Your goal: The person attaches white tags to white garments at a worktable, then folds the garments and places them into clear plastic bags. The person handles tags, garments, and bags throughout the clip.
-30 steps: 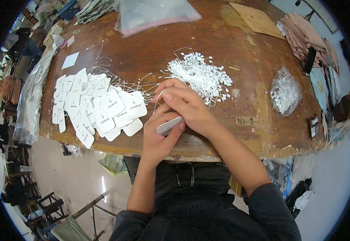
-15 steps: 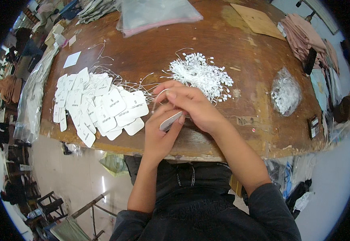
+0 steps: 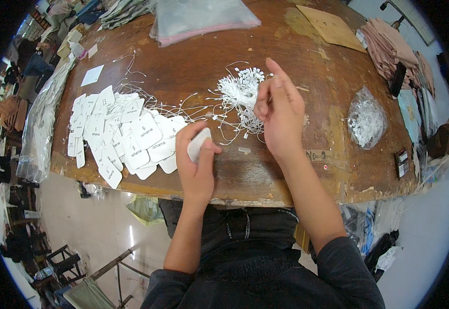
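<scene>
We hold a white card tag (image 3: 199,144) pinched in the left hand (image 3: 196,167), thumb on its face and fingers curled behind it, just above the near edge of the wooden table (image 3: 193,67). The right hand (image 3: 281,116) is raised at about 2 o'clock from the left, its thumb and fingertips closed together at the edge of the bundle of white string loops (image 3: 241,95); we judge that it pinches a single loop, but the strand itself is too fine to confirm.

Handling, as we judge it: the tag is light, thin and fairly stiff, and will crease if squeezed across its middle. We take it by the edges, leaving the punched end free. The string loops are very light, limp and tangle readily; we draw one by its end rather than from the middle of the bundle.

Surroundings, taken from the left hand:
- 10 o'clock: a fanned pile of finished tags (image 3: 116,134), strings trailing toward the bundle.
- 2 o'clock, well apart: a clear bag of more loops (image 3: 367,122).
- 12 o'clock, at the far edge: a clear plastic sleeve (image 3: 204,18).
- 1 o'clock, far: a sheet of brown card (image 3: 330,26) and folded pink cloth (image 3: 391,49).

Loose strands lying between pile and bundle may snag a loop being drawn.
</scene>
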Motion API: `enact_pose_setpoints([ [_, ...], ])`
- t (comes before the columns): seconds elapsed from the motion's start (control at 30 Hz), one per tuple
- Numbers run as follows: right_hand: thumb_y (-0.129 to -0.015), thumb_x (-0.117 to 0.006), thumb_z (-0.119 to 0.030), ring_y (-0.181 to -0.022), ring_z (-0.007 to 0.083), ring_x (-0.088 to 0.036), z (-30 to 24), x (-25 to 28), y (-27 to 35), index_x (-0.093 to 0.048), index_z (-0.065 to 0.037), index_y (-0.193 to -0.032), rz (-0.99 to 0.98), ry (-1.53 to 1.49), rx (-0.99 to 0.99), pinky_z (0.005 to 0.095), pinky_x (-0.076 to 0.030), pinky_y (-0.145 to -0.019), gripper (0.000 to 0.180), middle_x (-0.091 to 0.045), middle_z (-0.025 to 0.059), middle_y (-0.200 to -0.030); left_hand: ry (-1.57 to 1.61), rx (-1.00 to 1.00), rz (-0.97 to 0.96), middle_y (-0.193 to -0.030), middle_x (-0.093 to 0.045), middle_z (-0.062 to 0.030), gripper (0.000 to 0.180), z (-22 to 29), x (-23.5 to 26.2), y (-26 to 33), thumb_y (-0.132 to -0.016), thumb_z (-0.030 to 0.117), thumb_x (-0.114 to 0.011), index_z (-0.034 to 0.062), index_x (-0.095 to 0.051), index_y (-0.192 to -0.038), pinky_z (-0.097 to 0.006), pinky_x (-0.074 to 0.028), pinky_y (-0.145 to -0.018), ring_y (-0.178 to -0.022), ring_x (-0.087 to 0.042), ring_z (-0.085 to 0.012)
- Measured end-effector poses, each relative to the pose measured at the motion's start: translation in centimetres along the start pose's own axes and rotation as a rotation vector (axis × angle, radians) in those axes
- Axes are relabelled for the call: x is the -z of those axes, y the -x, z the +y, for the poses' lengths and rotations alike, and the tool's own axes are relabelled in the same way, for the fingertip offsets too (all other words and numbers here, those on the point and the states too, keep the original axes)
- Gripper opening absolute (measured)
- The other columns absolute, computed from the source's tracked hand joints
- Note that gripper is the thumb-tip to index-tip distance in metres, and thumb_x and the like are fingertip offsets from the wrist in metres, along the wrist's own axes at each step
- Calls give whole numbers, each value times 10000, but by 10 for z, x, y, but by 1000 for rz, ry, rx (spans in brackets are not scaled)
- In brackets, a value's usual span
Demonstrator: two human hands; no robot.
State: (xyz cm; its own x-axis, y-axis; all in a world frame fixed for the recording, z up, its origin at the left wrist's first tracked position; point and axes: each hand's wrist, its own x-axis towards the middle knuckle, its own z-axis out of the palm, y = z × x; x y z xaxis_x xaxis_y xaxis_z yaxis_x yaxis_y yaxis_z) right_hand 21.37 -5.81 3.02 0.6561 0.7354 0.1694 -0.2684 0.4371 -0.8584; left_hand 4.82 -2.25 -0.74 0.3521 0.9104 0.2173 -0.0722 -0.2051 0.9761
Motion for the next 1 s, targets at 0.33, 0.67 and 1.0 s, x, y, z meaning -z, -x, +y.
enact_pose_setpoints([
  [0.33,-999,-512,-149,-658,56,-516,14,-18,22,-502,-10,-1020,-306,373,-56,200,-430,-579,141,-660,87,-871,-125,25,86,-979,-613,-83,209,7,3,0,-937,140,-605,-22,-643,-1064,-287,-435,-825,-909,-561,-161],
  [0.67,-964,-564,-112,-698,79,-553,16,-21,27,-656,32,-1032,-322,618,169,223,-449,-624,184,-654,56,-833,-111,67,66,-977,-611,-58,203,8,4,1,-941,131,-605,-25,-637,-1067,-261,-440,-802,-900,-548,-120],
  [1.0,-878,-674,-41,-754,79,-557,17,-16,24,-655,21,-925,-353,496,-20,234,-453,-663,80,-617,32,-811,-46,15,51,-993,-599,-67,188,3,2,1,-943,97,-605,-32,-632,-1077,-253,-442,-800,-907,-552,-124],
])
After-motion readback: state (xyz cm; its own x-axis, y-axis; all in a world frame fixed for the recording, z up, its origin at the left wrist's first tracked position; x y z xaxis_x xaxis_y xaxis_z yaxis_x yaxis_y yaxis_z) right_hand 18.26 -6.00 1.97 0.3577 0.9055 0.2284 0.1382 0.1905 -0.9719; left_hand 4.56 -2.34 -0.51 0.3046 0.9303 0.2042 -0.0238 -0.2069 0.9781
